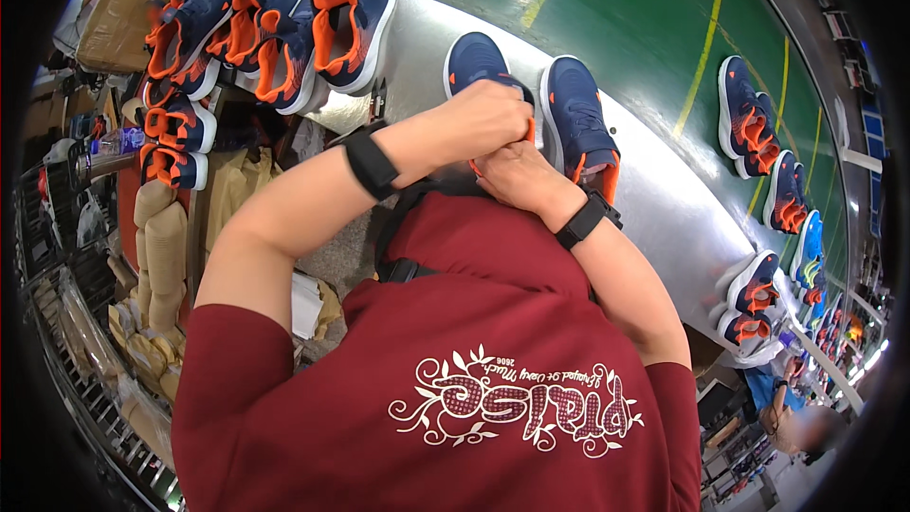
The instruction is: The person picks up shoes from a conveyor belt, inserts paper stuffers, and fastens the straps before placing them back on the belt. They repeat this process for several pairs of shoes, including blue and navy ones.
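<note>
A navy sneaker (477,59) with a white sole and orange lining lies on the metal worktop, its toe pointing away from me. My left hand (485,121) closes over the shoe's upper near the opening, fingers curled in a pinch. Just nearer to me, my right hand (523,176) is closed at the heel end, and a bit of orange lining shows between the two hands. What the fingertips pinch is mostly hidden. Close on the right lies a second navy sneaker (576,109), touched by neither hand.
Several navy and orange sneakers (355,24) are grouped at the worktop's left end. More shoes (749,118) line the far right, near a green floor (645,19) with yellow lines. A cardboard box (128,14) stands at far left. A person (791,417) sits at lower right.
</note>
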The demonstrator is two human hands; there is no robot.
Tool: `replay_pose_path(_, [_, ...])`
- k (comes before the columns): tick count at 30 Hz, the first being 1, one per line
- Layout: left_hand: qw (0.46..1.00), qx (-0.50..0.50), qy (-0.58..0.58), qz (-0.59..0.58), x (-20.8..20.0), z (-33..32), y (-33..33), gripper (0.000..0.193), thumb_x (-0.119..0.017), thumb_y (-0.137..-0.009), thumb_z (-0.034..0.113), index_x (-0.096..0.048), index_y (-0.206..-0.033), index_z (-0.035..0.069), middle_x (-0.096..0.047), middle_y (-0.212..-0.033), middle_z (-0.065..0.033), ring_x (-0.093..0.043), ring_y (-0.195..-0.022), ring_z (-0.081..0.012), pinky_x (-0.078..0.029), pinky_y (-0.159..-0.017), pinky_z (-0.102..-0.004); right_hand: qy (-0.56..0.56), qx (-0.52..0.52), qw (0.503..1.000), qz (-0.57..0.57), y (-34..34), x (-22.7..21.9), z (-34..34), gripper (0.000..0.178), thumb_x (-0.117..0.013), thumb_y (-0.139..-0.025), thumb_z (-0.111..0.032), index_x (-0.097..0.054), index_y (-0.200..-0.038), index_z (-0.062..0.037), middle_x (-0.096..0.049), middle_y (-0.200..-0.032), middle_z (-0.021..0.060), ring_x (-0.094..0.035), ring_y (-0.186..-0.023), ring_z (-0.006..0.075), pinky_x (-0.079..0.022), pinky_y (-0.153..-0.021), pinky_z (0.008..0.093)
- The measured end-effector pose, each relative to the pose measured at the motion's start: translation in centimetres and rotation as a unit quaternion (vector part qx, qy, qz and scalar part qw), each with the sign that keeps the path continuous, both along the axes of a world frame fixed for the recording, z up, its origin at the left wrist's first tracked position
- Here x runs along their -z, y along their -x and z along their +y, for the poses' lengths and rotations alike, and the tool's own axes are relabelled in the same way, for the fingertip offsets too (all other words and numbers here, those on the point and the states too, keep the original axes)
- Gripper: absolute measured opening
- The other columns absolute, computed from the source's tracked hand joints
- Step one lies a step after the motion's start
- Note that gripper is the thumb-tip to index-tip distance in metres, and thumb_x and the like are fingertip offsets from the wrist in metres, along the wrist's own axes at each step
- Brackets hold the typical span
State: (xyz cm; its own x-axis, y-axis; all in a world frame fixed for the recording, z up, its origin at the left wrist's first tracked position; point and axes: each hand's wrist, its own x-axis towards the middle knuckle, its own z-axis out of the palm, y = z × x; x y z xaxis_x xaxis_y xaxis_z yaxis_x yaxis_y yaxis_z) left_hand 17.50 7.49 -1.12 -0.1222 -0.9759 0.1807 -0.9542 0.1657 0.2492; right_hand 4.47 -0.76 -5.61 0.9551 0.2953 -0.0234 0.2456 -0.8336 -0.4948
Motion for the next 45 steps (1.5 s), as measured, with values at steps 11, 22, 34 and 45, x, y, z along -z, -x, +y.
replay_pose_path(11, [0.994,-0.079,0.033,0.066,1.5,2.1,1.5,0.026,-0.059,-0.07,0.014,-0.06,-0.095,0.007,-0.061,-0.102,-0.0041,-0.061,-0.09,-0.0215,-0.051,-0.065,-0.0315,-0.064,0.073,0.995,0.03,-0.1,0.0,0.2,0.02,-0.066,-0.074,-0.021,-0.064,-0.078,-0.001,-0.065,-0.075,0.0181,-0.064,-0.075,0.033,-0.049,-0.069,0.0447])
replay_pose_path(22, [0.999,-0.018,-0.048,0.011,0.1,-2.6,0.8,0.018,-0.056,-0.063,0.023,-0.061,-0.058,0.005,-0.058,-0.055,-0.0087,-0.06,-0.066,-0.0237,-0.047,-0.054,-0.0367,-0.052,0.025,0.998,-0.029,-0.4,0.1,0.2,0.03,-0.06,-0.081,-0.021,-0.059,-0.106,-0.0039,-0.06,-0.108,0.0157,-0.054,-0.107,0.0328,-0.042,-0.091,0.0426])
replay_pose_path(34, [0.764,-0.289,-0.006,0.577,0.1,6.0,3.2,0.033,-0.043,-0.096,0.023,-0.066,-0.093,-0.001,-0.067,-0.097,-0.0121,-0.062,-0.093,-0.017,-0.046,-0.085,-0.0283,-0.071,0.074,0.99,0.102,-0.4,-0.5,0.4,0.024,-0.062,-0.079,-0.021,-0.06,-0.086,0.0018,-0.063,-0.08,0.0192,-0.062,-0.082,0.0352,-0.049,-0.072,0.0424])
replay_pose_path(45, [0.721,-0.415,-0.166,0.53,-0.3,1.8,-2.2,0.05,-0.05,-0.091,0.049,-0.062,-0.077,0.003,-0.053,-0.06,-0.0008,-0.049,-0.054,-0.0085,-0.04,-0.05,-0.0217,-0.118,0.09,0.985,0.091,-0.8,-2.4,0.1,0.031,-0.063,-0.079,-0.027,-0.059,-0.074,0.0036,-0.06,-0.073,0.0248,-0.06,-0.073,0.0395,-0.047,-0.069,0.0453])
